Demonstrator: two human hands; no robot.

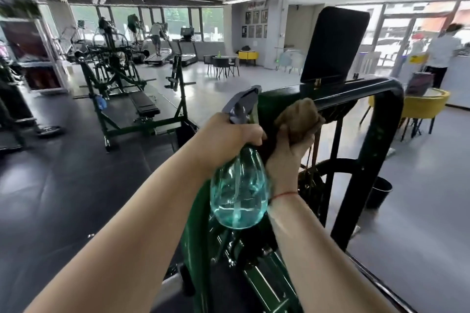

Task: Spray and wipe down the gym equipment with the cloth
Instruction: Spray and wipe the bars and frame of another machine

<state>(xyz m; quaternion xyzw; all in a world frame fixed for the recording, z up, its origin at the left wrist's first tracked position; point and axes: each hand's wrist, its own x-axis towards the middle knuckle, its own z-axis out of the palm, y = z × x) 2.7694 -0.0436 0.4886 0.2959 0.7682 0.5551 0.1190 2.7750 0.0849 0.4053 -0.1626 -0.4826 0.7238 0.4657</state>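
**Item 1: cloth** (298, 119). Brown and bunched. It was held against the underside of the dark green frame bar (356, 89) of the nearest machine, below the black pad (335, 43). It was grasped by the fingers of the right hand (287, 157), which were curled round it.

**Item 2: spray bottle** (239, 185). Clear teal, about a third full, with a grey trigger head (244, 104) aimed up towards the bar. It was gripped at the neck by the left hand (229, 140), fingers clenched round it. The bottle body hung just beside the right wrist.

**Item 3: surroundings.** 1 black bin (379, 192) and 1 yellow chair (422, 107) were noted beyond the frame, and a person in white (442, 48) well apart at the right.

**Risks, as judged:**
1. The 2 hands were crowded together, so a wiping stroke could knock the bottle against the wrist or the frame.
2. A trigger pull at this range could put mist on the right hand or the pad, or drip it to the floor, leaving a slick patch.
3. Little of the bunched cloth touched the bar, so streaks or missed sections were likely.
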